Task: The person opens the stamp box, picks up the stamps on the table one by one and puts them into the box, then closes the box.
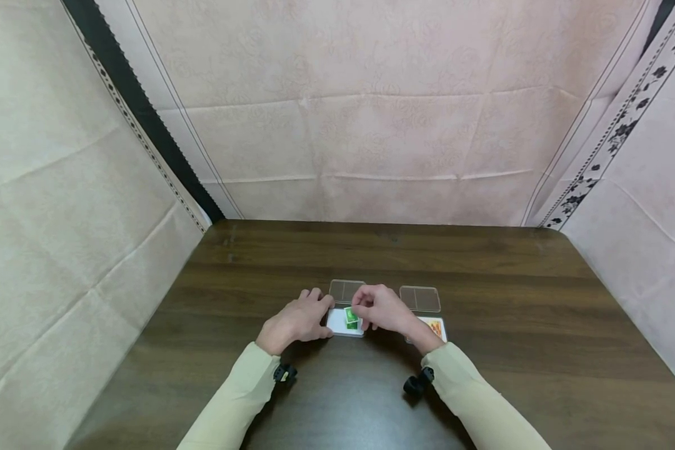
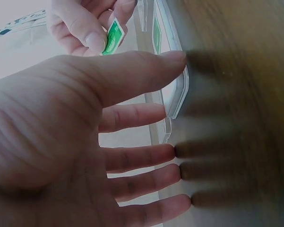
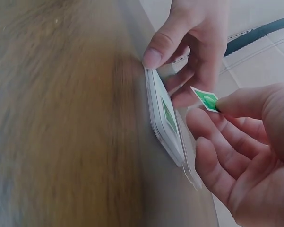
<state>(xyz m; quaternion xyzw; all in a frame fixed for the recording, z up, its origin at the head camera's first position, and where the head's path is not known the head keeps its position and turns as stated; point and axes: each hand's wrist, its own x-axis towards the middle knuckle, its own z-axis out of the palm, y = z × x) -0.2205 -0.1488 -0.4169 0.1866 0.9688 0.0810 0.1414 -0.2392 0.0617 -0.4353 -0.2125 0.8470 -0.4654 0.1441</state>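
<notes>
My right hand [image 1: 385,309] pinches a small green stamp [image 3: 206,99] with a white border between thumb and finger, raised over a shallow clear case [image 1: 336,321]. Inside that case is a white surface, with another green stamp [image 1: 352,325] lying on its right part. My left hand [image 1: 300,315] is at the case's left side, its fingers fairly straight. In the left wrist view, the thumb [image 2: 151,68] reaches the case's near edge, while the other fingertips extend down to the table.
The clear lid [image 1: 345,290] of the left case lies folded back behind it. To the right, partly behind my right forearm, sits a second case [image 1: 437,326] with an orange picture, its lid [image 1: 420,299] open. Both stand on a brown wooden table [image 1: 292,262], with pale cloth hanging around it.
</notes>
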